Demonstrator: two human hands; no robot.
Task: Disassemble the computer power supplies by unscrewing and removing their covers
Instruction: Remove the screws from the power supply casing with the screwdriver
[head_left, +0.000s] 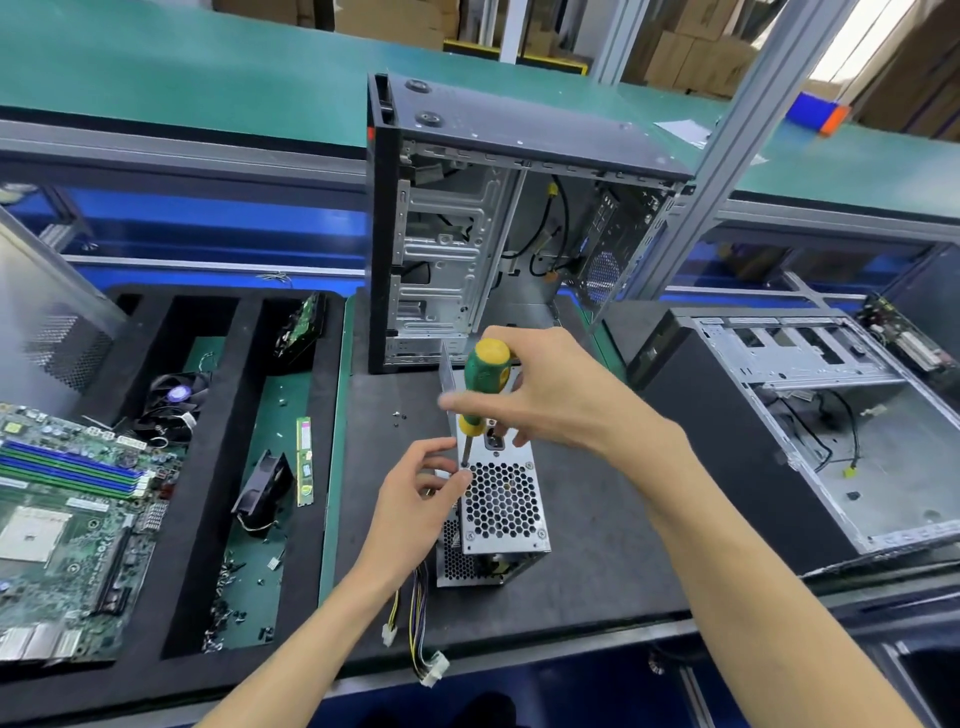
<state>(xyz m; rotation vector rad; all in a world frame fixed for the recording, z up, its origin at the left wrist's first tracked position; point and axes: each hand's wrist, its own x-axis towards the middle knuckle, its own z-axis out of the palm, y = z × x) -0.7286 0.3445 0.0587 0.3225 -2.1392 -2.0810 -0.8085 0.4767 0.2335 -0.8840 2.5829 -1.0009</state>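
- Power supply (501, 512): silver box standing on end on the dark mat (597, 545), centre-near, honeycomb fan grille facing up. Wire bundle (418, 618) hangs out its near-left side toward the bench edge.
- Screwdriver (480, 395): green/yellow handle, shaft pointing down, tip seated at the far-left corner of the grille plate, where I judge a cover screw sits.
- My right hand (545, 395): fingers curled round the screwdriver handle from the right, gripping it, thumb blurred to the left.
- My left hand (421, 499): thumb and forefinger curled, tips meeting right at the driver tip on the box's top-left edge. Reads as a pinch on the shaft tip or the screw; can't tell which.
- Step in hand, my judgement: backing out that corner screw. To do well: keep shaft straight over the screw, press down while turning anticlockwise so the tip doesn't cam out, left fingers steady the tip and catch the screw when it comes free.
- Box is tall and narrow on the mat; it may tip if I push sideways, so force goes straight down.
- Other grille corners: small screws visible at right and near corners, so cover is not yet loose, I'd say.
- Loose screws (397, 415): a couple on the mat, left of the box.
- Open PC case (467, 234): upright, just beyond the box.
- Second case (810, 431): lying open, right.
- Foam tray (249, 467): left, holds fans, a memory stick and small bits.
- Motherboard (67, 525): far-left, near edge.
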